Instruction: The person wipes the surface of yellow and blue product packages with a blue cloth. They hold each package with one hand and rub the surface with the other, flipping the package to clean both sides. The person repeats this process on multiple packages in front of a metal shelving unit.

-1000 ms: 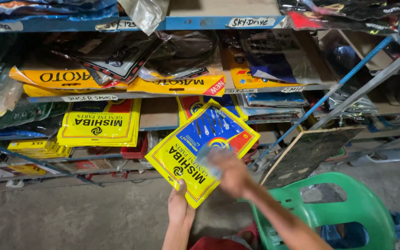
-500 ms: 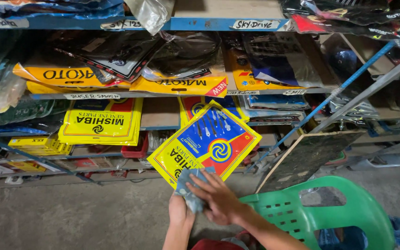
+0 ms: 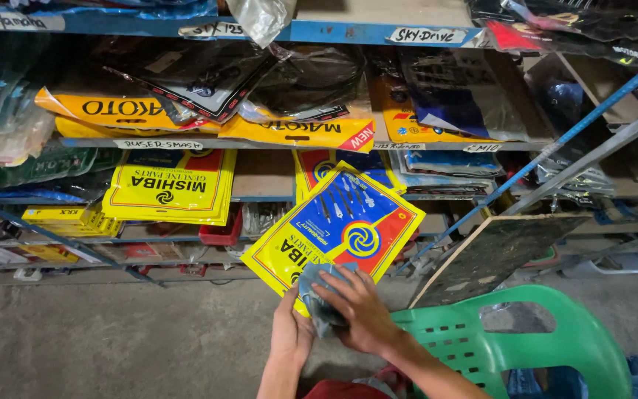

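L hand [image 3: 292, 334] grips lower corner of flat yellow pkg [image 3: 334, 233] w/ blue-red panel, held tilted in front of shelves. R hand [image 3: 356, 314] presses grey cloth [image 3: 321, 299] onto it, fingers closed. Yellow pkgs [image 3: 171, 185] hang left; green chair [image 3: 511, 343] at right.

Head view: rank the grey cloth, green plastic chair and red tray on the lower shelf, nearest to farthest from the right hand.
1. Grey cloth, under the right hand.
2. Green plastic chair, just right of it.
3. Red tray, up-left on the lower shelf.
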